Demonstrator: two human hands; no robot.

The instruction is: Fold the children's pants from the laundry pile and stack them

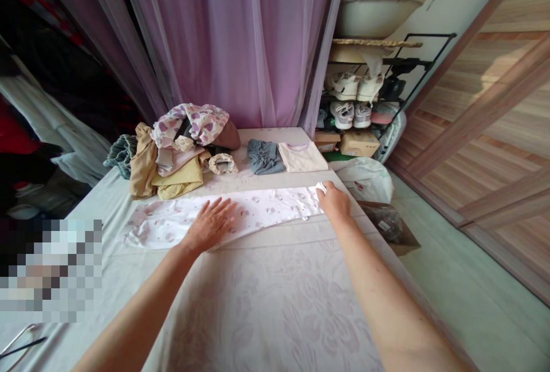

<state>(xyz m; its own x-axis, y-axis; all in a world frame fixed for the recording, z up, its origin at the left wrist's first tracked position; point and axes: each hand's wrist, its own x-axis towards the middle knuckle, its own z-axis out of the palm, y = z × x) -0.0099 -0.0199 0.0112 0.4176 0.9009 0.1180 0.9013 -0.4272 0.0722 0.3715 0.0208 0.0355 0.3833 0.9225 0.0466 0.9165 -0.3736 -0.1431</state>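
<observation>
A pair of white printed pants [262,210], folded lengthwise into a long strip, lies across the cloth-covered table. My left hand [211,224] rests flat on the middle of them with its fingers spread. At their right end, my right hand [334,200] is closed on the narrow leg end, a bit of white cloth showing at its fingertips. Just behind the pants sit a folded grey-blue garment [265,157] and a folded cream top [303,156] with a lilac neckline, side by side.
A heap of clothes [189,131] stands at the back left of the table [275,303], before a purple curtain [223,34]. Off the right edge are a plastic bag [365,180], an open box [389,226] and a shoe rack [401,65]. Glasses [23,340] lie front left.
</observation>
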